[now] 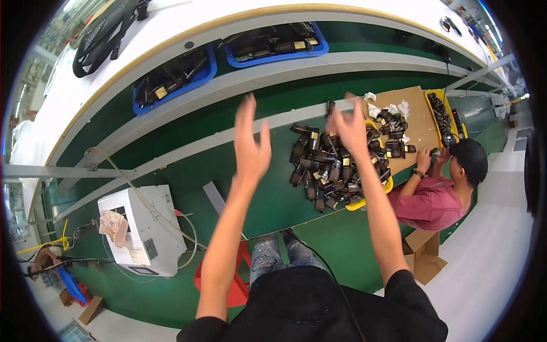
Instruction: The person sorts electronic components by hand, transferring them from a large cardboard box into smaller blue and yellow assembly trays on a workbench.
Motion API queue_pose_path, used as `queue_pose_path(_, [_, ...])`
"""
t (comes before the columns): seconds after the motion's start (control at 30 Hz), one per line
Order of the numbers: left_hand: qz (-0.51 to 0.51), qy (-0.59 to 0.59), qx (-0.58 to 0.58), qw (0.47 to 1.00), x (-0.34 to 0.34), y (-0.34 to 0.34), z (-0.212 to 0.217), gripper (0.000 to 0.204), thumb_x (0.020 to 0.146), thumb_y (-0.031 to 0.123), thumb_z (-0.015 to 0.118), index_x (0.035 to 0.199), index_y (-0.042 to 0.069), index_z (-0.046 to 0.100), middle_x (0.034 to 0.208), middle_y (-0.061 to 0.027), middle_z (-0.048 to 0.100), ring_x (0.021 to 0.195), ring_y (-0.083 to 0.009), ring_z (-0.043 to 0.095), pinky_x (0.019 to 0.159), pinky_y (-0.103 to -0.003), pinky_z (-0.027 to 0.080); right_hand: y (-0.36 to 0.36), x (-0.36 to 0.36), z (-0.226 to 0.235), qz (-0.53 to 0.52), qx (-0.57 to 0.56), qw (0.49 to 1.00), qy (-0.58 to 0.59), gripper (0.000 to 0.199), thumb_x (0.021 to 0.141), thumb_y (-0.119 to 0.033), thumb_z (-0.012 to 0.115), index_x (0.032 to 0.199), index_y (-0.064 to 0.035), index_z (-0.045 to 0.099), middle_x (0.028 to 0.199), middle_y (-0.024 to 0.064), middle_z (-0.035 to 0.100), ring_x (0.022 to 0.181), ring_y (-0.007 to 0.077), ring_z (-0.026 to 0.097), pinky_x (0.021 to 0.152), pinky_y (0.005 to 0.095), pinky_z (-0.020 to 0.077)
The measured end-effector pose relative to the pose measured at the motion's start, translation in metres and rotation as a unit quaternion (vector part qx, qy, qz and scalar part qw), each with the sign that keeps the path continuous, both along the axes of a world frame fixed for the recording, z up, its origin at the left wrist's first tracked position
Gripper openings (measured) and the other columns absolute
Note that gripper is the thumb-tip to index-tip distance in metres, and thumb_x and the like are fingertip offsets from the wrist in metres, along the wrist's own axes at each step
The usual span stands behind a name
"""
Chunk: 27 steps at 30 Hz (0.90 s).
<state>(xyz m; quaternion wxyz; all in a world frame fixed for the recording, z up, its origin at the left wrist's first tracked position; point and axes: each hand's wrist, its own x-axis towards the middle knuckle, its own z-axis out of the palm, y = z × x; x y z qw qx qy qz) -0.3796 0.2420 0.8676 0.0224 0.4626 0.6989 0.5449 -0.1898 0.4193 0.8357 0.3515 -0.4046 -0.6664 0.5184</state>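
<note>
My left hand (252,149) is raised over the green bench with its fingers stretched out and nothing in it. My right hand (350,130), slightly blurred, is held up above a heap of small black and brown parts with yellow labels (322,171); its thumb and fingers are apart. Just beyond its thumb a small dark piece (330,106) shows against the grey rail; whether the hand touches it I cannot tell. A yellow tray (354,206) is partly hidden under the heap and behind my right forearm.
Two blue trays (213,67) of dark parts stand on the shelf ahead. At left is a white machine (165,219) with hoses. Right of the heap are cardboard (420,128), white crumpled scraps and a yellow bin (441,94). A person in a red shirt (436,202) works at the right.
</note>
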Motion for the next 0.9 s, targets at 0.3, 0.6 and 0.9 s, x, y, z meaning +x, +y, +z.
queue_pose_path(0.3, [-0.091,-0.117,-0.304,0.941,0.143,-0.190,-0.136,0.040,0.091,0.006,0.060,0.130,0.003,0.058,0.126,-0.0180,0.059,0.117,-0.0378,0.055,0.102,-0.044,0.044,-0.193,0.222,-0.120,0.089,-0.193,0.926,-0.313,0.028,0.094,-0.018,0.067,0.118,-0.0041,0.062,0.074,0.0064,0.071,0.061,0.0130,0.067,0.052,0.0283,0.0530])
queue_pose_path(0.6, [-0.135,-0.052,-0.302,0.942,0.152,-0.159,-0.119,0.038,0.090,0.005,0.060,0.127,0.004,0.059,0.120,-0.0182,0.060,0.115,-0.0382,0.055,0.101,-0.045,0.044,-0.254,0.203,-0.190,-0.043,-0.174,0.956,-0.232,0.061,0.088,-0.024,0.074,0.139,-0.0036,0.048,0.111,0.0151,0.065,0.075,0.0212,0.069,0.068,0.0341,0.0564])
queue_pose_path(0.9, [-0.182,0.051,-0.280,0.941,0.083,-0.028,-0.114,0.049,0.087,0.009,0.065,0.135,0.008,0.054,0.128,-0.0185,0.055,0.119,-0.0383,0.053,0.103,-0.045,0.043,-0.260,0.168,-0.220,-0.182,-0.149,0.947,-0.217,0.064,0.084,-0.026,0.077,0.135,-0.0007,0.048,0.112,0.0160,0.055,0.076,0.0249,0.062,0.078,0.0386,0.0522])
